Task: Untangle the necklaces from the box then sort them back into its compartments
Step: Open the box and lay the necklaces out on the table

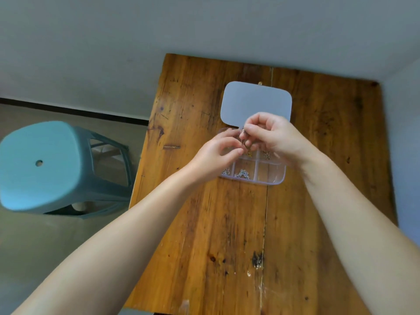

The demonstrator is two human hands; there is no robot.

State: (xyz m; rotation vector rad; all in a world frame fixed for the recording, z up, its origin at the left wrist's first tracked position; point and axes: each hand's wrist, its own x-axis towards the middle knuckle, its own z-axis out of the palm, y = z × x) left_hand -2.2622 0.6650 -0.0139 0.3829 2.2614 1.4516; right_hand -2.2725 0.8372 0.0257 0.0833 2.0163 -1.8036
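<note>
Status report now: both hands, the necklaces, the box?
Left hand and right hand both pinch a tangled chain above the box. Lid open. Chains already in near compartments. Nothing blocks.

A plain room in a home is suggested: a worn, scratched wooden surface (pixel 204 223) is set against bare painted walls (pixel 113 42), with a blue plastic stool (pixel 45 164) placed beside it.

A worn wooden counter (pixel 227 223) stands against grey walls (pixel 136 42); a blue plastic stool (pixel 41 164) sits left on the grey floor (pixel 34 246).
</note>
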